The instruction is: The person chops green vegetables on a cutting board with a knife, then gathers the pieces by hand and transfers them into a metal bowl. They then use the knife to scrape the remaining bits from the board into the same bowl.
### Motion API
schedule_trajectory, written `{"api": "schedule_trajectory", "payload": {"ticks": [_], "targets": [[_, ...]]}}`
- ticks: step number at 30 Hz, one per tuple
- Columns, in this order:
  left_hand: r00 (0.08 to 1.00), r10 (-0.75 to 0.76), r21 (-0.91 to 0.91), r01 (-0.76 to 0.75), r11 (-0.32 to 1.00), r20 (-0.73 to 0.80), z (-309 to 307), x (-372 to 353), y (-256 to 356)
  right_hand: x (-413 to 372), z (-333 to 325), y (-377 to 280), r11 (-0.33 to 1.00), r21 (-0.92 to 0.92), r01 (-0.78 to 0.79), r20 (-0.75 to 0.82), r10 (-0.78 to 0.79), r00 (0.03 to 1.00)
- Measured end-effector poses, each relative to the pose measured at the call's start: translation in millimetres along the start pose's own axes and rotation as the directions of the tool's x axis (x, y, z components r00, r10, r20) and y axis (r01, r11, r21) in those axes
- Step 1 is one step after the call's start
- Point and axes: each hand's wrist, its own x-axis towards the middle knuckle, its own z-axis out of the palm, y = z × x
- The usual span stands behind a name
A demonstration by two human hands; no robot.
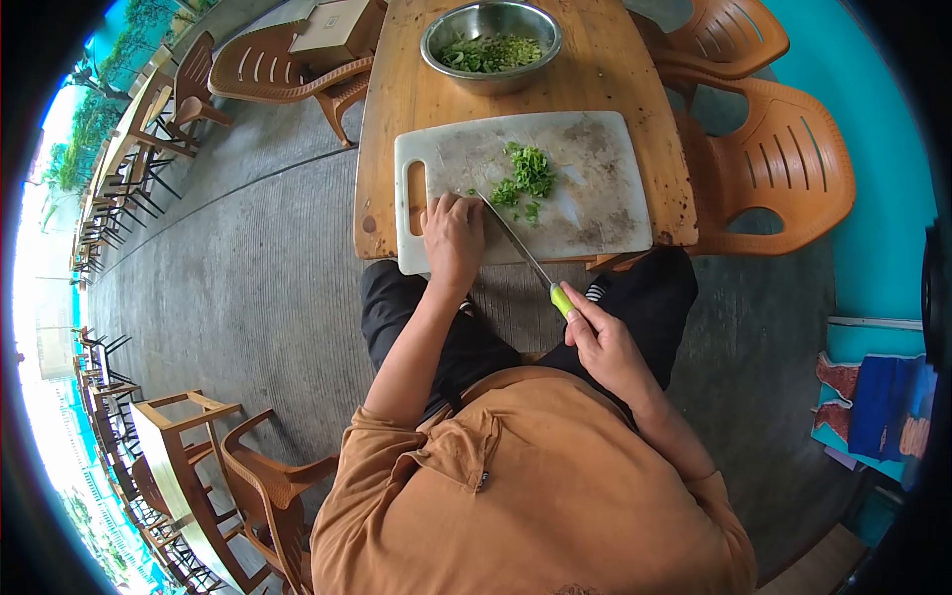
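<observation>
My right hand (605,342) grips a kitchen knife (521,243) by its lime-green handle. The blade slants up and left across the white cutting board (585,129), its tip just beside the fingers of my left hand (454,236). That left hand rests on the board near its handle slot, fingers curled down; what they hold, if anything, is hidden. A tiny green scrap shows by the fingertips. Right of the blade tip lies a loose pile of chopped green herbs (534,171), with smaller bits scattered below it.
Behind the board, a steel bowl (491,84) holds chopped greens. Both stand on a wooden table (382,188), and the board's near edge overhangs it on the left. Brown plastic chairs (783,164) flank the table; a cardboard box (340,30) sits on the left one.
</observation>
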Motion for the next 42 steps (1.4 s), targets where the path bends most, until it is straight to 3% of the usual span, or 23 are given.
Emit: {"api": "schedule_trajectory", "payload": {"ticks": [6,9,10,12,15,17,22,24,31,34,37,38,39,40,41,42], "targets": [[1.000,-0.009,0.070,0.007,0.998,0.028,1,1,-1,3,8,-10,0.979,-0.116,0.167,-0.052,-0.174,0.983],[0.998,-0.018,0.043,0.015,0.999,0.063,-1,5,3,-1,-1,-14,0.977,-0.088,0.193,-0.107,-0.202,0.973],[0.998,0.048,0.001,-0.048,0.999,0.029,-1,11,6,0,-5,-13,0.977,-0.090,0.195,-0.104,-0.204,0.973],[0.993,0.116,-0.044,-0.117,0.992,-0.011,-1,20,11,2,-14,-11,0.915,-0.237,0.327,-0.187,-0.373,0.909],[0.994,0.108,-0.117,-0.109,0.987,-0.016,-1,34,19,3,-23,-11,0.868,-0.401,0.292,-0.209,-0.397,0.894],[0.996,0.039,-0.104,-0.031,0.994,0.080,-8,38,24,6,-25,-6,0.849,-0.433,0.302,-0.231,-0.428,0.873],[0.988,0.145,-0.064,-0.148,0.987,-0.044,-14,45,32,9,-26,-2,0.813,-0.507,0.285,-0.249,-0.455,0.855],[0.999,0.024,-0.093,-0.028,0.995,-0.046,-14,45,42,10,-24,-2,0.798,-0.535,0.279,-0.240,-0.460,0.855],[0.995,-0.097,-0.193,0.102,0.976,0.038,5,62,39,2,-21,-7,0.763,-0.582,0.281,-0.202,-0.470,0.859],[0.993,-0.118,-0.223,0.112,0.968,-0.013,11,73,27,-6,-26,-6,0.766,-0.581,0.274,-0.196,-0.458,0.867],[0.990,-0.139,-0.200,0.140,0.970,0.016,5,75,26,-11,-34,1,0.776,-0.532,0.338,-0.200,-0.504,0.840],[0.990,-0.139,-0.208,0.139,0.968,0.017,3,76,26,-14,-37,3,0.937,-0.254,0.241,-0.227,-0.300,0.926],[0.988,-0.121,-0.184,0.136,0.973,0.092,1,74,25,-16,-40,4,0.994,0.044,0.098,-0.188,-0.088,0.978],[0.981,-0.103,-0.161,0.130,0.978,0.165,1,73,26,-17,-44,2,0.959,0.282,0.041,-0.129,-0.005,0.992],[0.981,-0.104,-0.167,0.132,0.977,0.165,4,69,27,-16,-48,0,0.960,0.276,0.040,-0.131,-0.003,0.991],[0.990,-0.042,-0.250,0.074,0.965,0.133,7,65,28,-15,-51,-3,0.911,0.413,-0.008,-0.082,0.045,0.996]]}}
